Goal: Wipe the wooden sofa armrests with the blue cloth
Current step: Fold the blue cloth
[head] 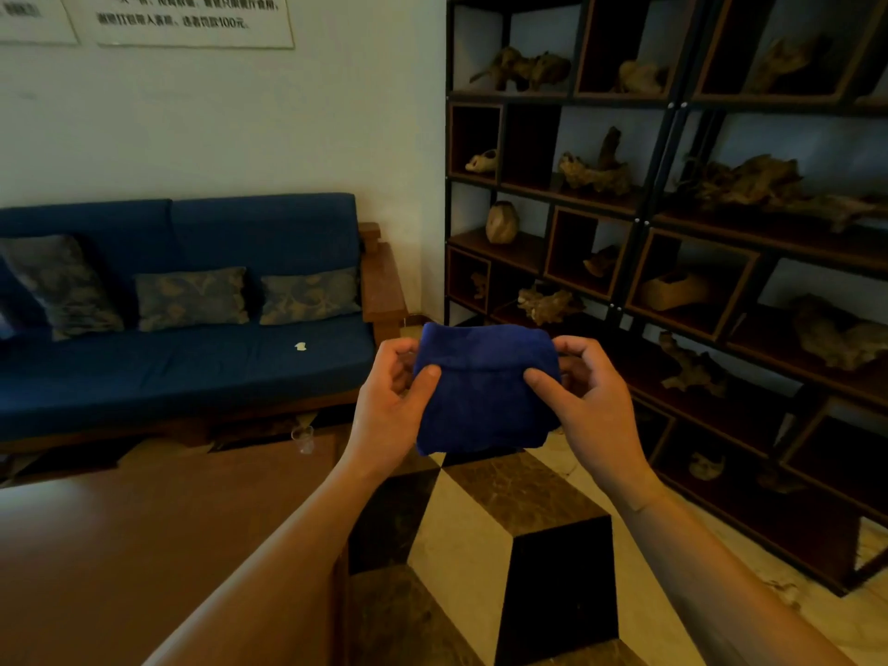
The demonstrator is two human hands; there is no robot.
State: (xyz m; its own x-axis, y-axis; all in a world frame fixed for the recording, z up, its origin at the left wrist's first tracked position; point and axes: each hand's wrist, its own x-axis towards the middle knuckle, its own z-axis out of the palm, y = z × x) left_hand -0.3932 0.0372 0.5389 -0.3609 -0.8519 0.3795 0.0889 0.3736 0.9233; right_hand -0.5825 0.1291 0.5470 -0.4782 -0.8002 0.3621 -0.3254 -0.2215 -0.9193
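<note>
Lounge with a blue sofa (182,358); my left hand (389,401) and right hand (596,401) pinch a folded blue cloth (485,391).
I'd keep the fold flat before reaching the wooden armrest (382,286).

Folded blue cloth (483,391) held midair; wooden armrest (382,281) beyond

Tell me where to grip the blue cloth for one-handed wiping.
Take the blue cloth across its thick folded middle, coming from above. It is already bunched into a pad between the left hand and the right hand, so the palm should cover it.
</note>
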